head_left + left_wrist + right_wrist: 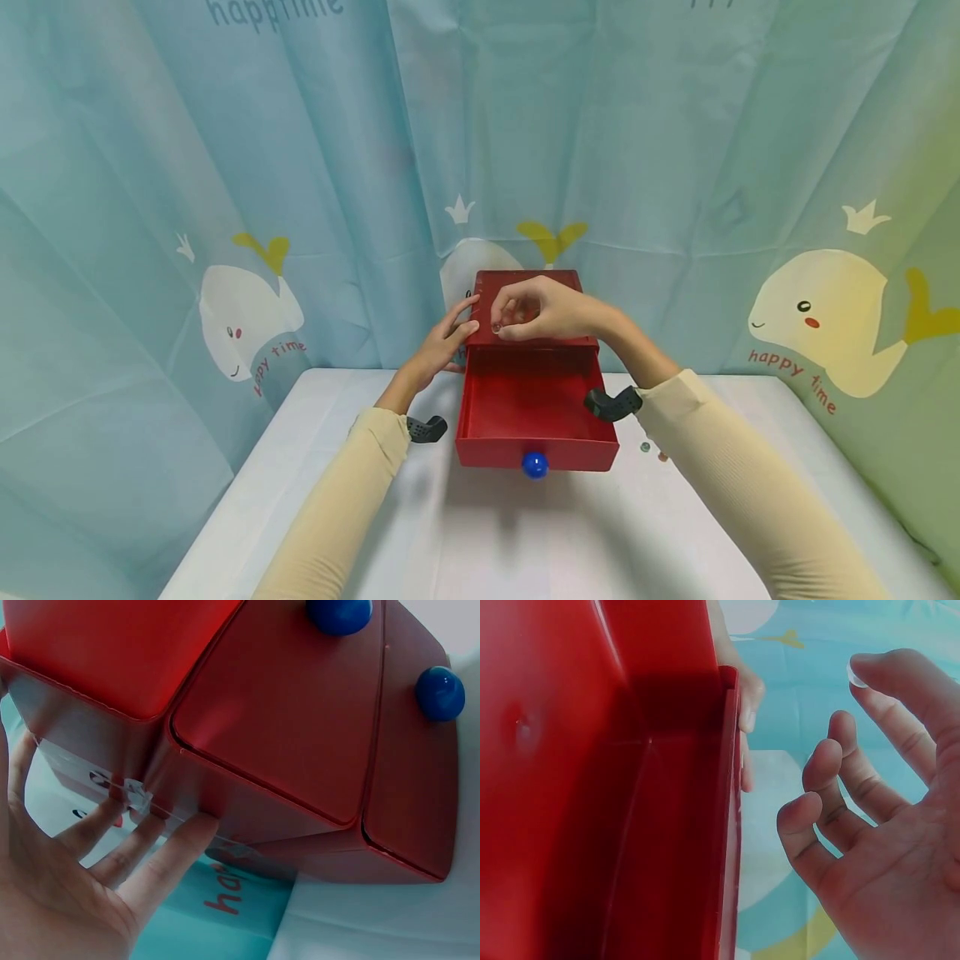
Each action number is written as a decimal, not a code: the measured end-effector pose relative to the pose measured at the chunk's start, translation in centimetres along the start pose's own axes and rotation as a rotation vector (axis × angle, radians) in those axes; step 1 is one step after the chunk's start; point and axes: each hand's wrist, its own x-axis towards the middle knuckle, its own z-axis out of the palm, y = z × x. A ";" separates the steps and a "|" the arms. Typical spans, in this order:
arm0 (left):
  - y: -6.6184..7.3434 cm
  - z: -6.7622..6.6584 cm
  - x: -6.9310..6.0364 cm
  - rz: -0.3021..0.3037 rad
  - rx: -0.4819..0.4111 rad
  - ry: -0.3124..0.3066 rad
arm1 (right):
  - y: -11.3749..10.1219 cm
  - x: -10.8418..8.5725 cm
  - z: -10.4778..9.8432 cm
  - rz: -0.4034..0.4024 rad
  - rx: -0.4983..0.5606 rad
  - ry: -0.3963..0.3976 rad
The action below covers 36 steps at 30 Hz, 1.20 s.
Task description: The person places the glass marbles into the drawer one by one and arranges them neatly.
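Note:
A red chest of drawers [528, 282] stands at the table's far side, its top drawer [480, 454] pulled out with a blue knob [535, 465] on the front. No contents show inside that drawer. My left hand [438, 348] rests its extended fingers against the chest's left side; the left wrist view shows the fingertips touching the wall below the open drawer. Above the chest, my right hand [551, 308] pinches a small, translucent, rounded piece [857, 676] between thumb and index finger. Its other fingers curve loosely. The piece's exact kind is too small to tell.
Two lower drawers with blue knobs [440, 694] are closed. Small round bits [645, 447] lie on the white table [510, 550], right of the chest, near the right sleeve [735, 475]. A whale-print curtain [645, 167] hangs close behind.

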 end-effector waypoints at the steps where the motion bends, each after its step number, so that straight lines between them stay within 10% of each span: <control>1: 0.0 0.0 0.0 0.000 0.000 0.000 | 0.0 0.0 0.0 0.000 0.000 0.000; 36: 0.0 0.1 0.1 0.013 0.003 -0.009 | 0.8 -1.0 0.2 0.060 -0.003 0.026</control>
